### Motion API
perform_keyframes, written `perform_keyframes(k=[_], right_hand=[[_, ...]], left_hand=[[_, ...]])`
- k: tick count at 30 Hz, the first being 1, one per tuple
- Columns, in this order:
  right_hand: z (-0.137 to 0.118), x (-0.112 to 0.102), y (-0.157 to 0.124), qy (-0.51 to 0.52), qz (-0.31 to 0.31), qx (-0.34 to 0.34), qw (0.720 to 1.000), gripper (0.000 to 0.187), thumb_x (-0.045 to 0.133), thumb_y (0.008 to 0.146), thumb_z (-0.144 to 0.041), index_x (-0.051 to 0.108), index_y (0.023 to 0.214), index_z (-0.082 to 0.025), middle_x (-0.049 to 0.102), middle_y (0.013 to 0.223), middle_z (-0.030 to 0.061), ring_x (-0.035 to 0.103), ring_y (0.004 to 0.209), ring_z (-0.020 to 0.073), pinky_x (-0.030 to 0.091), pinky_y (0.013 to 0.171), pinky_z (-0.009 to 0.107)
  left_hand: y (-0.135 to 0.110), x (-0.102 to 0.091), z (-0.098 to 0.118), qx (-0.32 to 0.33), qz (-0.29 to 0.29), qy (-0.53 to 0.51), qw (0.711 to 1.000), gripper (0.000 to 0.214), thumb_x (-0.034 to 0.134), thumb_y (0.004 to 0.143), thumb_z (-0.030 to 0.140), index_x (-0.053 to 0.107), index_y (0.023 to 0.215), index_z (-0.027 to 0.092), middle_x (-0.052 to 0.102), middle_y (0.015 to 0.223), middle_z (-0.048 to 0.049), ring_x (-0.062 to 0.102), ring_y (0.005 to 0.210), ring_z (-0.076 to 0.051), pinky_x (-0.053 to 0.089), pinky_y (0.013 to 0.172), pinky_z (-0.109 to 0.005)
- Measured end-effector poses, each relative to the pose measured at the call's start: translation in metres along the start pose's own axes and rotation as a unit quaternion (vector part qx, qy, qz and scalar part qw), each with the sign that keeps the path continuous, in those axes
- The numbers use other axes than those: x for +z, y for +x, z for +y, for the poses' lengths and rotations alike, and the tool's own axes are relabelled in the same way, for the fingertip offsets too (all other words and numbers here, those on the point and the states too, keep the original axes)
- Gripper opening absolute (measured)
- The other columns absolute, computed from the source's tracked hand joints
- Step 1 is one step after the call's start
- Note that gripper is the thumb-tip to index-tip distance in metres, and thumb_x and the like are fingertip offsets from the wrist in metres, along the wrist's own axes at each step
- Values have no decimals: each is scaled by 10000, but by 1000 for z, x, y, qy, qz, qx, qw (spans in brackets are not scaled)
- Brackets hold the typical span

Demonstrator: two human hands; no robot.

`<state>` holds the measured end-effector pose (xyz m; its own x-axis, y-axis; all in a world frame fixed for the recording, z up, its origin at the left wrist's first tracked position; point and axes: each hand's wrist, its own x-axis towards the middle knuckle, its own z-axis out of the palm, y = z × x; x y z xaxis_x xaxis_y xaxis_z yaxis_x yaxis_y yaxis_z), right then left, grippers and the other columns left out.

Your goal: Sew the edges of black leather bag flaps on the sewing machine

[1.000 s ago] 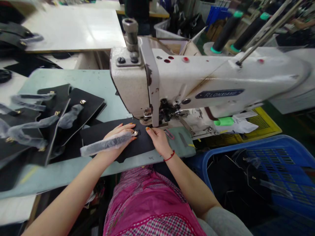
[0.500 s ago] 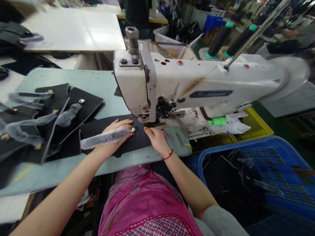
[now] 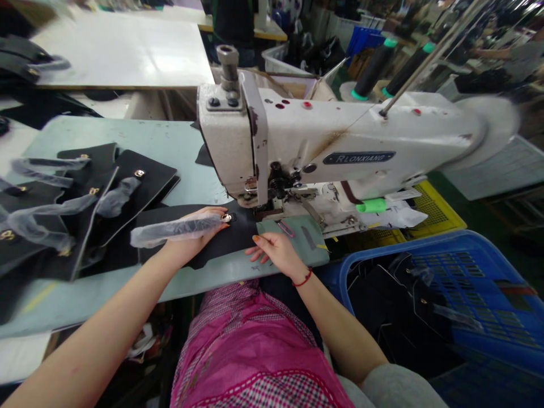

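Note:
A black leather-like panel [image 3: 238, 232] lies on the pale green machine table, its far edge at the needle area of the white sewing machine [image 3: 297, 133]. My left hand [image 3: 198, 232] lies on this panel with its fingers stretched out flat. Across that hand runs a strap wrapped in cloudy plastic [image 3: 170, 231], joined to the panel at a gold metal fitting [image 3: 226, 217]. My right hand [image 3: 274, 252] hovers just off the panel's right edge, fingers apart and holding nothing. A pink clip-like piece [image 3: 285, 228] lies beyond it on the table.
Several black panels with plastic-wrapped straps [image 3: 144, 195] are piled at the left of the table. A blue basket [image 3: 467, 243] holding black pieces stands at the lower right, near my right arm. Thread cones [image 3: 374, 68] rise behind the machine.
My right hand has let go of the panel's edge and drawn back toward me and slightly right, its fingers spreading. My left hand has shifted slightly left, still on the panel.

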<state>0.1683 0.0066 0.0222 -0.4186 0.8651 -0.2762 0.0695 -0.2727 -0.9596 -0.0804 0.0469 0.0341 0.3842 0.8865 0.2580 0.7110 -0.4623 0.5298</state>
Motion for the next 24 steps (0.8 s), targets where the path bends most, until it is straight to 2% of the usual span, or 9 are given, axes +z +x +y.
perform_keyframes(k=[11,17,21,24], right_hand=[[0,-2,2,49,-24,27,998,479,535,885,-592,590,787,-126,738,821,112,688,624,121,460,494,158],[12,5,4,11,25,-9,1000,522,512,878,-629,601,743,-133,721,735,84,665,589,119,450,492,177],[21,9,5,-20,60,-36,997,533,506,880,-630,621,724,-133,712,715,78,655,591,116,452,527,192],[24,8,5,-23,65,-41,997,527,504,887,-618,638,727,-134,711,714,74,655,598,119,452,540,199]], left_hand=[[1,-2,-2,45,3,72,996,407,404,966,428,602,1137,116,656,1139,-75,626,1096,-228,478,1030,-341],[3,-1,-2,36,-3,62,997,396,445,955,469,609,1122,149,661,1202,-91,622,1117,-243,473,1045,-376],[3,9,-13,57,-12,90,994,392,433,953,484,639,1068,170,669,1224,-113,622,1150,-264,477,1047,-426],[0,14,-19,75,-20,123,989,407,405,966,465,634,1121,167,630,1300,-137,583,1221,-272,434,1089,-460]])
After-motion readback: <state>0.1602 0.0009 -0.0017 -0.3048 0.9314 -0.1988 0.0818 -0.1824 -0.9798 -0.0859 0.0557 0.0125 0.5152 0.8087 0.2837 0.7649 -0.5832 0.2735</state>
